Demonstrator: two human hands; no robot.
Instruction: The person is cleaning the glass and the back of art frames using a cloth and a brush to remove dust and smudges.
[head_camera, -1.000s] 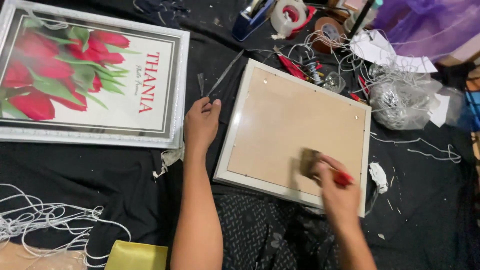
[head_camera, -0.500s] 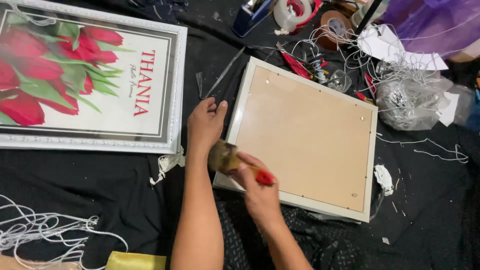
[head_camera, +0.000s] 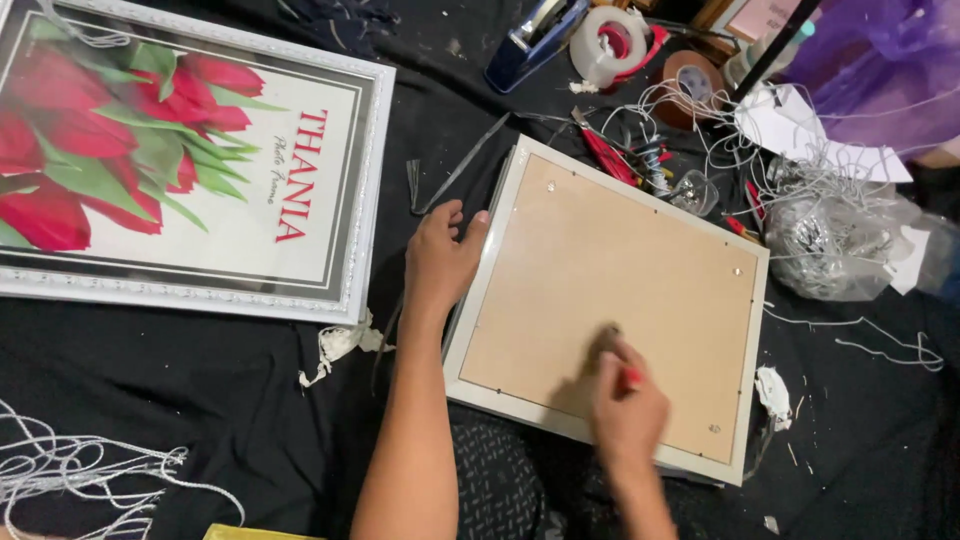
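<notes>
A white picture frame lies face down on the black cloth, its tan backing board facing up. My left hand rests at the frame's left edge, fingers curled on the cloth beside it. My right hand grips a red-handled paintbrush, blurred with motion, its bristles on the lower middle of the backing board.
A large framed tulip print lies at the left. A tape dispenser, tape rolls, tangled white string, a clear bag and small tools crowd the back right. More string lies at lower left.
My right hand swept the brush from the board's lower right to the frame's lower left corner, then back onto the lower middle of the board. The left hand stayed at the frame's left edge.
</notes>
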